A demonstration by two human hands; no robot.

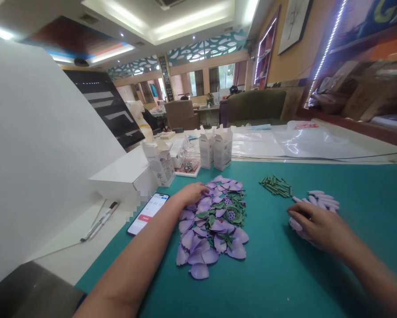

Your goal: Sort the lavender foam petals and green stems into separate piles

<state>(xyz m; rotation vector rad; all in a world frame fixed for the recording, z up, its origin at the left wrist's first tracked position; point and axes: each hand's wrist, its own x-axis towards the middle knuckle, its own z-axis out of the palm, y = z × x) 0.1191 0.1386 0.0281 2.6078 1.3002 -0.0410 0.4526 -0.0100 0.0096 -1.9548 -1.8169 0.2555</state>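
1. The left hand [191, 194] rests on the far side of a heap of lilac petals and green leaves [211, 232], its fingers [201, 190] loose and released on the petals.
2. The right hand [319, 225] sits against a cluster of pale lilac strips [319, 200], its fingers [299, 214] curled downward; whether they grasp a strip cannot be told.
3. The heap lies on a teal surface [278, 282], with a bare gap to its right and open room toward the near right.
4. A bundle of green stems [276, 186] lies near the surface's far edge, just beyond that gap.
5. A phone [147, 214] lies close to the heap's left side, near the teal edge; white boxes [159, 162] stand beyond it.
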